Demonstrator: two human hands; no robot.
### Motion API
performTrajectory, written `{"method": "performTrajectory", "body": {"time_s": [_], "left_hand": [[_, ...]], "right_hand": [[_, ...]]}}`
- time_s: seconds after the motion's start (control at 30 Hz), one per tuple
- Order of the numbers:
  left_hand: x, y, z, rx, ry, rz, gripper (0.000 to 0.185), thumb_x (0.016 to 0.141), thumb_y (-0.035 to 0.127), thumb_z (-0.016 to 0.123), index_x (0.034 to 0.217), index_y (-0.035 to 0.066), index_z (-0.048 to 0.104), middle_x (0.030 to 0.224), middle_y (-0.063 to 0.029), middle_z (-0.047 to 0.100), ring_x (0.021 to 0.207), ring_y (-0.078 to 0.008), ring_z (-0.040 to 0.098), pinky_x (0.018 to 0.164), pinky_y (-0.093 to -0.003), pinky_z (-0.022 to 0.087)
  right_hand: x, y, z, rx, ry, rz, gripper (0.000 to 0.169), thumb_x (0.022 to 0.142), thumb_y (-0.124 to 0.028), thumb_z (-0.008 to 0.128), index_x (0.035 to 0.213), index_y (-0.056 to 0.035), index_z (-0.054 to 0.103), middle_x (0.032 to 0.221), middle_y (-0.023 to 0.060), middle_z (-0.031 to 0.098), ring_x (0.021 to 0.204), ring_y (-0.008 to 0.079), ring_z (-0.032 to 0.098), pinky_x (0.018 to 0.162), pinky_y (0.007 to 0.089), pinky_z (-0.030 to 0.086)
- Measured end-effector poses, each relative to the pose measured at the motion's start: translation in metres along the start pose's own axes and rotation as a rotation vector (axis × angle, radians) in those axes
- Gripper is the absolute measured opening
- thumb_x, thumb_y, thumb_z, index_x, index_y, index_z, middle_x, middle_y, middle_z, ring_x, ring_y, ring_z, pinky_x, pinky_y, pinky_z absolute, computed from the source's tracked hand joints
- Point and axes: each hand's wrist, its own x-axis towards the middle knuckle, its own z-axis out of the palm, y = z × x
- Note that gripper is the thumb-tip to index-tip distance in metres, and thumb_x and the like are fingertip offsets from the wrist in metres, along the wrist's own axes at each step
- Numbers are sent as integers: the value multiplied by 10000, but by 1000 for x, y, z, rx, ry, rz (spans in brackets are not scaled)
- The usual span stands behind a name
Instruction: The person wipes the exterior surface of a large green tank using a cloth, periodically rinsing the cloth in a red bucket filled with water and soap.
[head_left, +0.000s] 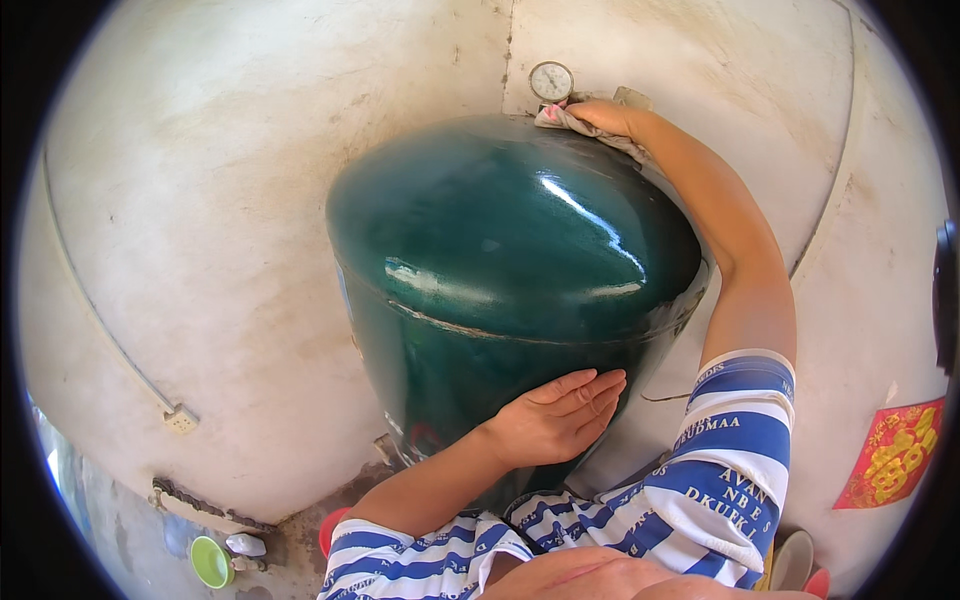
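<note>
A large dark green metal pressure tank with a glossy domed top stands upright in the corner before me. My right hand reaches over to the far side of the dome and holds a crumpled, greyish cloth with a pink patch against it. Just beyond the cloth rises a round pressure gauge. My left hand rests with fingers nearly straight against the tank's side, below the seam, and holds nothing.
White stained walls meet behind the tank. At lower left, a wall socket hangs from a conduit, and a green basin sits on the floor near a dark pipe. A red paper decoration is on the right wall.
</note>
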Motion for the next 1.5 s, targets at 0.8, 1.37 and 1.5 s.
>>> {"method": "performTrajectory", "body": {"time_s": [0.8,1.37,1.5], "left_hand": [[-30,-102,-51,76,110,-184,110,738,76,654,820,142,686,1031,15,686,1031,-130,621,963,-302,385],[-3,-128,3,84,91,-178,83,747,62,663,797,125,684,979,13,697,1005,-146,635,954,-312,391],[-2,-127,9,70,60,-177,121,767,73,644,872,122,679,1049,7,679,1054,-142,614,966,-295,393]], "right_hand": [[-82,-15,22,73,456,91,256,842,-207,469,736,6,565,641,95,563,618,170,524,598,321,420],[-187,16,-5,1283,576,237,255,902,-213,508,985,8,605,901,92,648,775,182,633,708,355,541],[-189,2,-30,115,-189,464,189,841,-214,604,861,-27,615,803,25,615,702,101,520,606,279,450]]}}
